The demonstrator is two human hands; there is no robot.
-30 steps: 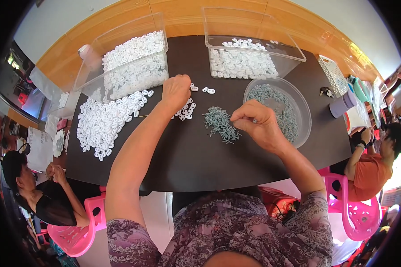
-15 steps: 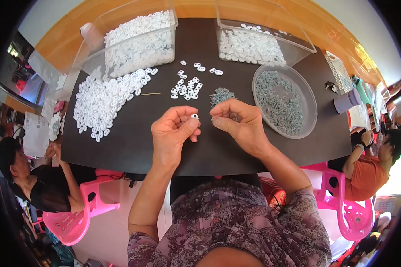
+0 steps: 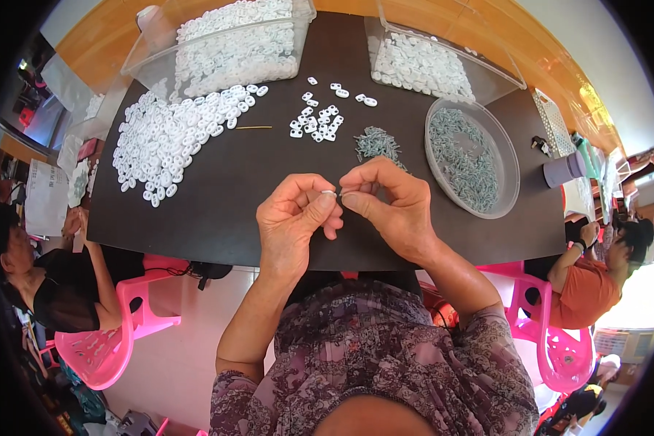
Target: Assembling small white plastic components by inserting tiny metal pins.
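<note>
"The left hand (image 3: 294, 218) and right hand (image 3: 394, 207) have drawn closer together."

"Holding anything?"

"The left pinches a white piece (image 3: 328, 192) above the near worktop (image 3: 211, 218); the right, thumb against forefinger, a tiny thing (image 3: 340, 194) I can't make out."

"The screws (image 3: 378, 145)?"

"Heaped beyond, left of the tub (image 3: 517, 171)."

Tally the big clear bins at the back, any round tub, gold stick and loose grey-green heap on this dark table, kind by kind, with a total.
Big clear bins: 2
Round tub: 1
Gold stick: 1
Loose grey-green heap: 1
Total: 5
</note>
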